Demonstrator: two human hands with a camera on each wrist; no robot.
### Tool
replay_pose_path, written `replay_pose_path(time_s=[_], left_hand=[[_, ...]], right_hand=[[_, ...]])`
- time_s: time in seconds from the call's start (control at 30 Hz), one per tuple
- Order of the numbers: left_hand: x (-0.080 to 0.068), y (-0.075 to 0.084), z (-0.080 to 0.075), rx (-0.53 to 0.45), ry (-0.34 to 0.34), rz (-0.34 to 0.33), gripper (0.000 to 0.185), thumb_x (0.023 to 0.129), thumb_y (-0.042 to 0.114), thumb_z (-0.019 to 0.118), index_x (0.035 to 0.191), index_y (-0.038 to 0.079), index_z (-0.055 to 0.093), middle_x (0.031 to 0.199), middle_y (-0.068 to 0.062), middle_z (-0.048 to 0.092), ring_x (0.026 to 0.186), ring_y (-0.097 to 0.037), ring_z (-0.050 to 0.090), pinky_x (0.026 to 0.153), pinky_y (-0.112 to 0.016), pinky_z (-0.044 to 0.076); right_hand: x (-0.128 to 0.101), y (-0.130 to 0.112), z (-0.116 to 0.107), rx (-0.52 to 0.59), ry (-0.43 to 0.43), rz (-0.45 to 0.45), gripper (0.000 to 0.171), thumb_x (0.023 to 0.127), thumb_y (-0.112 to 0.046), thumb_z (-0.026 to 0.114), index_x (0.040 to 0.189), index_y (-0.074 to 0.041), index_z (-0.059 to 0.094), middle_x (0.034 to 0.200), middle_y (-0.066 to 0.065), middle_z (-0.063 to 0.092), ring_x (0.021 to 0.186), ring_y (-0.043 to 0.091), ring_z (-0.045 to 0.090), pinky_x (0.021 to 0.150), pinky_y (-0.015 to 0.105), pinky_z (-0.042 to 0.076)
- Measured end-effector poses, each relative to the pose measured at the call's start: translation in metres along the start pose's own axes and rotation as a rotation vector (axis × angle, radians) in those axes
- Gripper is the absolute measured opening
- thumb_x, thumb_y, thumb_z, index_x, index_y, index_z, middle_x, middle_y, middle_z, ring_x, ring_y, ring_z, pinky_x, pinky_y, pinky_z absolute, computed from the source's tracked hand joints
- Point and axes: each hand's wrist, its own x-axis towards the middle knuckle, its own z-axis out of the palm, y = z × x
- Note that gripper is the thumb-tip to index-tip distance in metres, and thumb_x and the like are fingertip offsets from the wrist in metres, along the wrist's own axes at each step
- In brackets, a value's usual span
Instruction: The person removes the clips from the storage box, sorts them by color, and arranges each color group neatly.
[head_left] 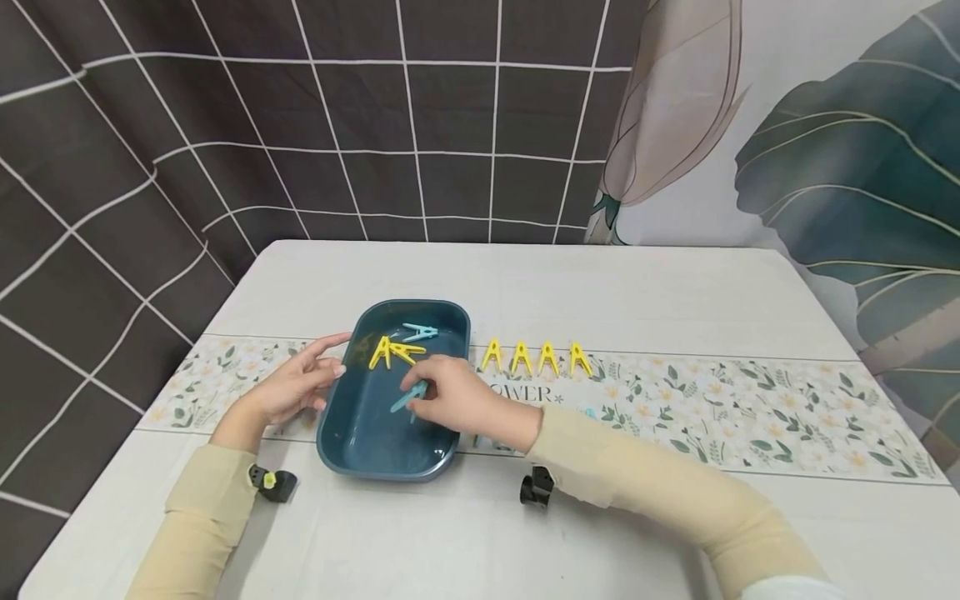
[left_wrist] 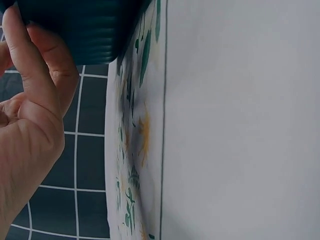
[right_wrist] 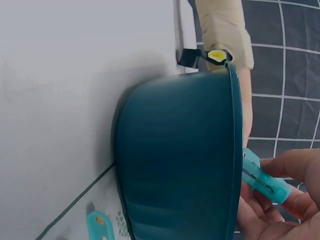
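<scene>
A white table [head_left: 600, 283] fills the foreground, a floral runner [head_left: 750, 408] laid across it. Behind hangs a dark cloth with a white grid [head_left: 300, 117] — rumpled at the left — beside a pale curtain printed with large teal leaves [head_left: 847, 167]. The light is even.

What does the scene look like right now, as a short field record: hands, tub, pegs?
right hand: pinches a light blue clothes peg over the tub
left hand: fingers straight against the tub's left outer wall
tub: dark teal, on the white table
in tub: two yellow pegs, another light blue peg
outside tub: four yellow pegs in a row to its right
</scene>
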Motion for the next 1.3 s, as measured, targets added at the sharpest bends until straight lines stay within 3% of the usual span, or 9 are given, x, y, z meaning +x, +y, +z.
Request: replay_pose_path(time_s=[0.37, 0.93, 1.3], left_hand=[[0.000, 0.001, 0.001, 0.002, 0.001, -0.004, 0.060, 0.098, 0.013, 0.051, 0.149, 0.015, 0.021, 0.086, 0.006, 0.057, 0.069, -0.003, 0.056, 0.051, -0.019, 0.052], [-0.001, 0.002, 0.000, 0.045, 0.006, 0.004, 0.060, 0.099, 0.014, 0.051, 0.150, 0.012, 0.019, 0.089, 0.006, 0.059, 0.070, -0.004, 0.056, 0.053, -0.019, 0.052], [-0.002, 0.003, 0.002, 0.053, 0.019, -0.003, 0.060, 0.099, 0.014, 0.051, 0.150, 0.012, 0.019, 0.088, 0.006, 0.057, 0.070, -0.003, 0.055, 0.054, -0.019, 0.052]], right_hand=[[-0.020, 0.002, -0.016, 0.067, 0.062, 0.061, 0.026, 0.083, -0.005, 0.069, 0.109, -0.004, 0.065, 0.085, 0.005, 0.061, 0.067, 0.008, 0.050, 0.058, 0.017, 0.046], [-0.052, 0.020, -0.043, 0.123, 0.173, 0.140, 0.032, 0.082, -0.002, 0.069, 0.113, 0.003, 0.063, 0.096, 0.011, 0.063, 0.079, 0.013, 0.057, 0.067, 0.022, 0.051], [-0.076, 0.035, -0.064, 0.250, 0.202, 0.242, 0.031, 0.085, 0.005, 0.060, 0.116, 0.007, 0.058, 0.102, 0.018, 0.061, 0.085, 0.021, 0.063, 0.068, 0.024, 0.056]])
